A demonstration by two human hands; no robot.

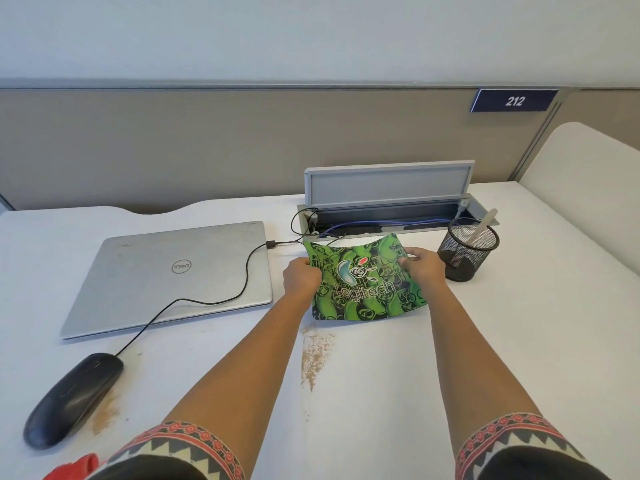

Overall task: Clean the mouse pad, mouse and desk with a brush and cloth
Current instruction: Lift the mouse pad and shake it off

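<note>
**Entry 1, the grip.** We record the left hand (301, 273) with its fingers curled over the left edge of the mouse pad (360, 285). The right hand (424, 265) pinches the right edge, thumb on top. Both grips are closed on the pad and hold nothing else.

**Entry 2, mouse pad.** Green, printed and flexible, it is held between the two hands, in front of the open cable tray (391, 220). Its far edge is raised and curling. Its near edge lies at or close to the surface (450, 375); we cannot tell whether it touches. We judge that the two-sided hold keeps the limp sheet taut, either to tip loose dirt off it or to bare the patch beneath for wiping.

**Entry 3, brown grit (317, 351).** A streak lies on the surface just below the pad's near left corner, between the forearms. A second smear (105, 410) lies beside the mouse (72, 400).

**Entry 4, mouse.** Black and wired, it lies well apart to the left. Its cable (207, 299) crosses the closed laptop (173, 275) to a plug at the laptop's right side. Lying clear of the pad, it leaves the pad free to lift.

**Entry 5, mesh cup (465, 252).** It stands just right of the right hand and holds a pale handle (481, 226), possibly the brush. The head is hidden.

**Entry 6, red item (74, 467).** It shows at the bottom left edge and is possibly the cloth. Too little is visible to say.
</note>
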